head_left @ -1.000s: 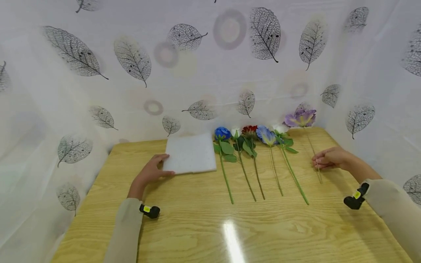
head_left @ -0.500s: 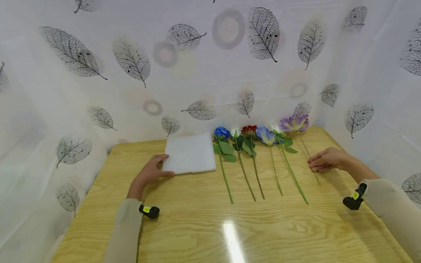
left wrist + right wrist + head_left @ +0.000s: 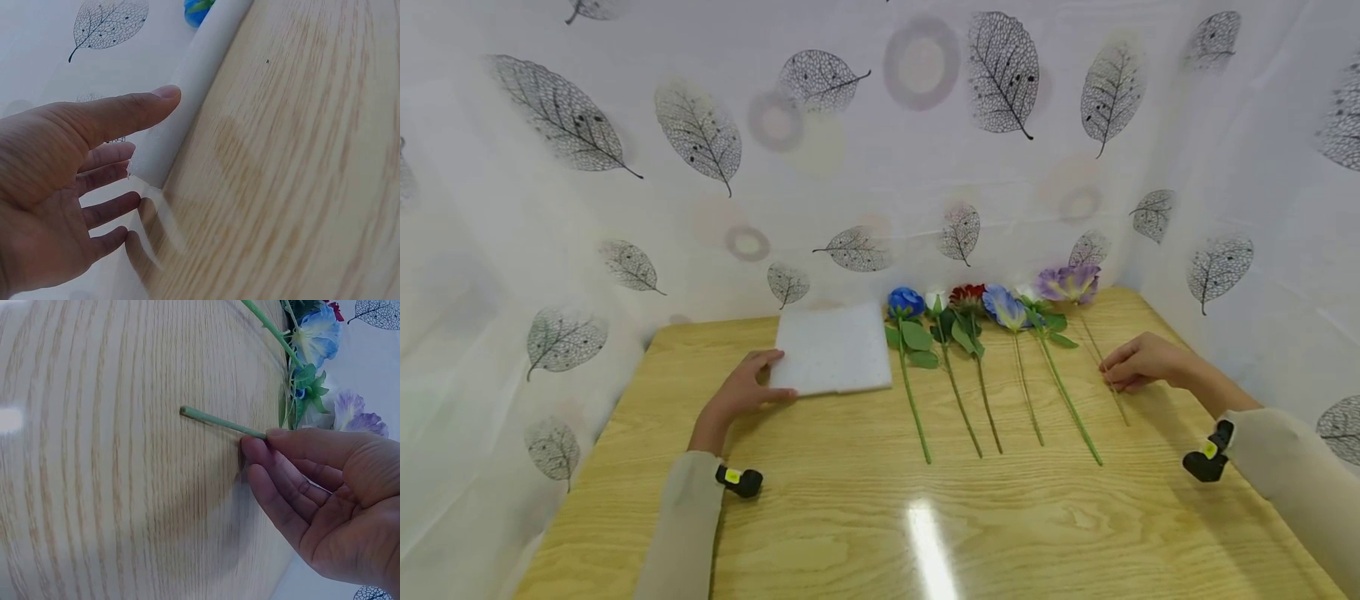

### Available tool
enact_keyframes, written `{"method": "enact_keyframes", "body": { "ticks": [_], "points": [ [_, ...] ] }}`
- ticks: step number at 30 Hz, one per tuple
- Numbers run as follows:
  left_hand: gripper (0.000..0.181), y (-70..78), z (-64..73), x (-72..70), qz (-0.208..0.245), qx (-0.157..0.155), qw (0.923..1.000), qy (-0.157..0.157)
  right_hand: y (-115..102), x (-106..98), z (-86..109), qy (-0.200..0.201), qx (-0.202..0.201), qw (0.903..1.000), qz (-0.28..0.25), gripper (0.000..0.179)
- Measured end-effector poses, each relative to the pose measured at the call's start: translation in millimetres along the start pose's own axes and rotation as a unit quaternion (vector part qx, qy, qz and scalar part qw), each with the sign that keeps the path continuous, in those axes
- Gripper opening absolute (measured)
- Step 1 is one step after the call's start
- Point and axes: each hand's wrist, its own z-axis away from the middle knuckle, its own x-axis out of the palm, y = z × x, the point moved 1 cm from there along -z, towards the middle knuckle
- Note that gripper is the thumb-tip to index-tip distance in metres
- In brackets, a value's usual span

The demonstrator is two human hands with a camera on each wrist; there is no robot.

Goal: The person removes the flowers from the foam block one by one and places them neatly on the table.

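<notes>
My right hand pinches the thin stem of a purple artificial flower between thumb and fingertips. In the right wrist view the cut end of that stem sticks out past the fingertips, low over the wood. A flat white foam-like slab lies at the back left of the table. Along its left side my left hand rests with fairly straight fingers. The left thumb is against the slab's near edge in the left wrist view, the other fingers by its left edge.
Between slab and purple flower lie, in a row, a blue flower, a white rosebud, a red flower, a light blue flower and a green-stemmed white flower. Leaf-print cloth hangs behind the wooden table.
The purple flower has shifted left and its head has come down towards the table, beside the white flower. My right hand moved slightly left with it. The left hand and slab look unchanged.
</notes>
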Motion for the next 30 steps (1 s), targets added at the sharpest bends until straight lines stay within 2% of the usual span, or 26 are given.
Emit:
{"method": "enact_keyframes", "body": {
  "ticks": [4,11,30],
  "points": [
    [0.092,0.4,0.3,-0.2,0.000,-0.001,1.0000,-0.002,-3,3,1.0,0.006,-0.008,0.9999,0.013,0.039],
    [0.090,1.7,1.1,-0.8,0.002,0.006,1.0000,-0.001,-6,8,-1.4,0.030,0.004,0.9989,0.036,0.043],
    [0.090,-0.6,0.7,0.0,0.008,0.006,1.0000,-0.002,-10,14,-2.8,0.030,0.002,0.9980,0.056,0.039]
  ]
}}
